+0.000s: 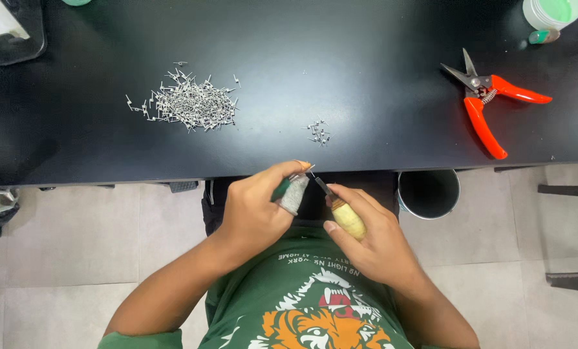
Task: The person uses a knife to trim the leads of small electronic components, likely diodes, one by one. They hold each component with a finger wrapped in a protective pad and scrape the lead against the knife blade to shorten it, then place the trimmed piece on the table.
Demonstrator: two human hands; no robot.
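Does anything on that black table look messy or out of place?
Nothing looks damaged or spilled. The small metal pieces lie in a loose big pile and a tiny cluster apart from it. The orange-handled shears rest open on the table, away from both hands.

Even, fairly bright light falls from above. The glossy black tabletop (366,39) carries a broad, soft pale sheen across its middle and right half, with no hard glare. Shadows are faint and short: a thin one lies under the orange-handled steel pruning shears (492,103), and darker shade sits below the table edge. Focus is crisp on the large heap of small silver metal pins (189,103). Straight edges bow slightly near the corners.
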